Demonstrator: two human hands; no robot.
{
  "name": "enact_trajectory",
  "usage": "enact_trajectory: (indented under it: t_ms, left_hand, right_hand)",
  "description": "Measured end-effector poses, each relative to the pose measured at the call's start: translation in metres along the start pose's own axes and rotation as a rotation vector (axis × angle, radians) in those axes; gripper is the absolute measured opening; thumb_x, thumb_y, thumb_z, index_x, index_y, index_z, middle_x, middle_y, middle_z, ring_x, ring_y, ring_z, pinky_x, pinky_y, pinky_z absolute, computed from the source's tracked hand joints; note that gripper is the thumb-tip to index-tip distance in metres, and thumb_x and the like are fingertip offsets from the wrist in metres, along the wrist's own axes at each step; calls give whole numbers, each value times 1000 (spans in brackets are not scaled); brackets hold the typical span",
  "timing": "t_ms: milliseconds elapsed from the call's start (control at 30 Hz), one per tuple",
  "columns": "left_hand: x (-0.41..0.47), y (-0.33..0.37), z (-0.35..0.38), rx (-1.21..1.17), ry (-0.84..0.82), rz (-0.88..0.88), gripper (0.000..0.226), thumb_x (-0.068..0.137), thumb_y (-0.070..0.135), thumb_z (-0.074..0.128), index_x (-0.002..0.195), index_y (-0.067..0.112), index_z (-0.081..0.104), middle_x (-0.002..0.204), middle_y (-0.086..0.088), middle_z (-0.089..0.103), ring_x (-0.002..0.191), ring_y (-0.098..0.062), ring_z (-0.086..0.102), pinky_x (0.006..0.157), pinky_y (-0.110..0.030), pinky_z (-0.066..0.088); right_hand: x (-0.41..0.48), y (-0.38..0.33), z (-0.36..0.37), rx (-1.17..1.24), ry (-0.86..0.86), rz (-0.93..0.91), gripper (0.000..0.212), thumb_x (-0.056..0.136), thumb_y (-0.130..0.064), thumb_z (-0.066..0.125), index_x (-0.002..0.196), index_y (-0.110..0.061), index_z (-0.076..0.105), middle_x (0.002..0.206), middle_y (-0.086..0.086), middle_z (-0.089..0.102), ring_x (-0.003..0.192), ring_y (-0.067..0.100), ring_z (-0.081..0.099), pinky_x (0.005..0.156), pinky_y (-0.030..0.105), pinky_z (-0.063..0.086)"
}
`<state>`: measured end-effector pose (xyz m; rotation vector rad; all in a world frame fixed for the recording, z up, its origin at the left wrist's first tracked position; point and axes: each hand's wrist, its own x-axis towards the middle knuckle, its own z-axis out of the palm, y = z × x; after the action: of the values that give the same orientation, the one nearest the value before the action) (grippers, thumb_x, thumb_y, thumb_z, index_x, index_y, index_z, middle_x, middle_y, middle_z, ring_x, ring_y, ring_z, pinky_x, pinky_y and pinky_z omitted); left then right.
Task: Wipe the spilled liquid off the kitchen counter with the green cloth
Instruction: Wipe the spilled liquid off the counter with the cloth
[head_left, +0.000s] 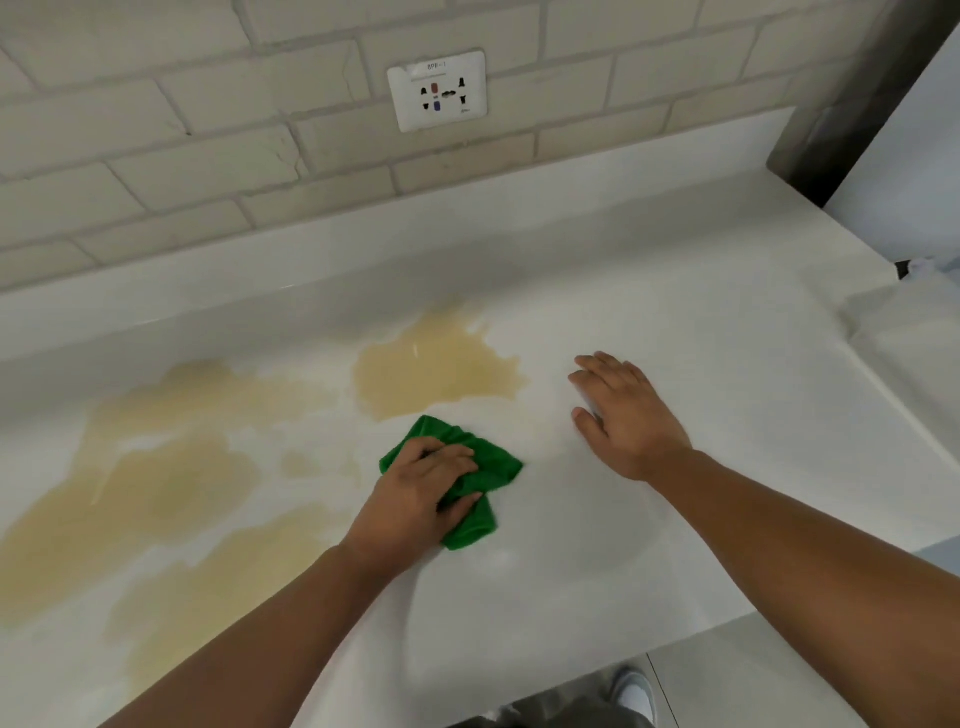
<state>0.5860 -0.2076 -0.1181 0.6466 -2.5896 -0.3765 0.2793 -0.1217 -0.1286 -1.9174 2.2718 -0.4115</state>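
Gripped soft, limp green cloth (500, 462) bunched under left hand (415, 493), spill (436, 374) at twelve o'clock; rested right hand (628, 415) flat on table (737, 364)

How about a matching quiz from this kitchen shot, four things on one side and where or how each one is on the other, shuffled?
Things:
1. green cloth
2. right hand
3. spilled liquid
4. wall socket

Places or states:
A. set into the tiled wall
B. flat on a dry part of the counter, holding nothing
C. bunched up, gripped by the left hand
D. tan patches behind and to the left of the cloth

Pairs: 1-C, 2-B, 3-D, 4-A
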Motion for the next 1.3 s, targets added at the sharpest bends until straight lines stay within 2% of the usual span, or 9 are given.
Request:
enact_trajectory:
  t_ms: [100,167,333,500,667,833,1033,1167,1300]
  left_hand:
    - [7,-13,-9,-11,117,-214,41,72,26,87,104,11,68,106,-4,61,102,-19,53,89,-26,47]
    - [16,-16,-12,-6,53,-306,47,75,39,83,112,14,66,111,-4,53,107,-18,48,94,-26,43]
    - [27,-7,2,98,-70,-230,47,95,49,49,117,13,69,116,-9,54,109,-27,47,95,-39,43]
    - [12,-23,-7,218,-68,-305,39,95,30,50,118,3,67,118,-17,55,109,-34,48,93,-48,50]
    - [51,-36,3,183,-46,-535,43,98,30,51,124,-4,57,131,-24,51,128,-41,41,114,-51,30]
    - [94,-8,33,91,-120,-294,43,94,23,44,123,-2,63,130,-21,58,121,-39,53,110,-47,39]
    - [41,-4,14,41,-349,65,47,102,33,36,139,12,55,151,-4,44,144,-22,34,122,-41,19]
    - [52,-42,3,91,-281,-147,53,100,34,31,140,7,53,150,-12,45,143,-32,35,121,-43,18]
    - [111,-28,30,223,-272,-324,50,105,28,27,151,10,36,162,-11,24,150,-34,14,122,-48,8]
  right_hand:
    - [0,-1,-1,25,13,0,55,96,-42,31,142,-18,46,157,-1,34,149,17,19,123,41,13]
    - [0,-1,-1,29,12,2,54,96,-42,32,142,-18,46,157,-1,34,149,17,18,123,41,13]
    - [0,-1,-2,40,9,9,51,97,-40,33,142,-19,45,158,-2,33,150,16,17,123,40,13]
    - [0,-2,-3,36,6,6,53,96,-42,29,141,-19,45,158,-1,34,150,17,18,123,40,14]
    - [1,-2,-3,30,8,8,52,96,-41,31,140,-19,46,157,-1,34,149,18,18,123,41,14]
    - [2,-2,-3,32,3,9,54,95,-42,29,140,-18,46,157,0,35,149,19,20,123,42,15]
    - [1,-1,-3,18,0,9,53,96,-42,29,141,-19,45,157,0,34,149,19,21,122,44,18]
    - [1,-1,-2,23,8,8,51,97,-41,31,140,-19,46,157,0,35,149,19,21,122,44,18]
    - [1,-3,-3,22,0,19,53,96,-41,30,141,-18,46,157,0,35,149,19,21,122,43,18]
